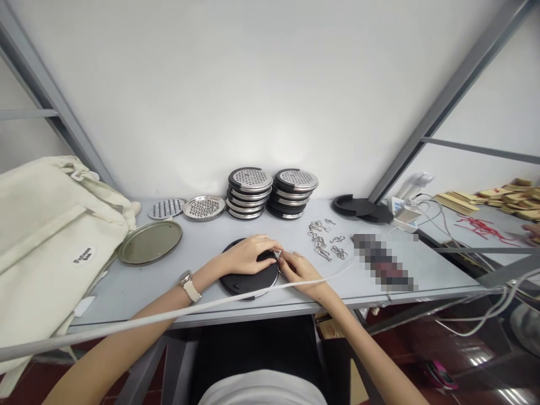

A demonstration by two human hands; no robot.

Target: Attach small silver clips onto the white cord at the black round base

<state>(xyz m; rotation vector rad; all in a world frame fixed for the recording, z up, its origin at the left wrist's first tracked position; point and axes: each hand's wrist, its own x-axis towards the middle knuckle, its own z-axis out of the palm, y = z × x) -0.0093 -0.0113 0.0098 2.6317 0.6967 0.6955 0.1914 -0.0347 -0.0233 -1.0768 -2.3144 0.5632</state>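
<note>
A round black disc with a shiny metal rim lies flat near the table's front edge. My left hand rests across its top, thumb and fingertips closed at the disc's right edge. At that same edge my right hand pinches with thumb and forefinger, almost touching the left fingertips. A small shiny bit shows beside the right fingers, too small to name. Right of my hands lie several loose metal clips in a loose group.
Behind stand two stacks of round graters in black holders. Loose grater discs, an olive round tray and a cream bag are left. Black holders lie right. A white cable crosses in front.
</note>
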